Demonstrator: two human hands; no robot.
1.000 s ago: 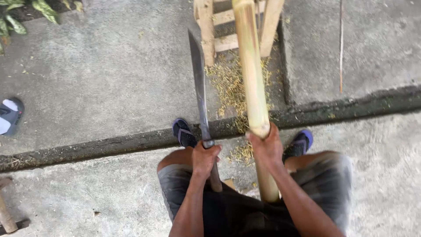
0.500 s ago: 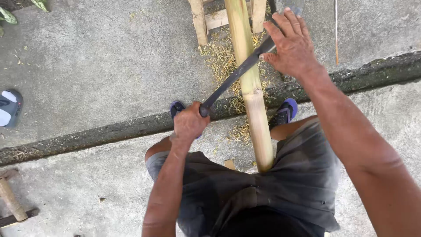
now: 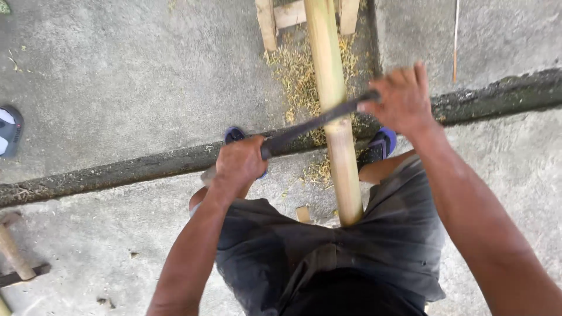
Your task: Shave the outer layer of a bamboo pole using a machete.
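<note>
Both hands have slid the knife [image 3: 319,124] lower along the bamboo pole [image 3: 335,117] since half a second ago, and the blade now lies flatter across it. Left hand [image 3: 240,165] is closed tight around the handle; right hand [image 3: 401,99] presses on the blade's far tip, fingers spread and partly blurred. That pole runs up between the person's knees, over a dark crack in the concrete floor [image 3: 117,76], with shavings [image 3: 295,70] scattered beside a wooden frame [image 3: 275,17].
</note>
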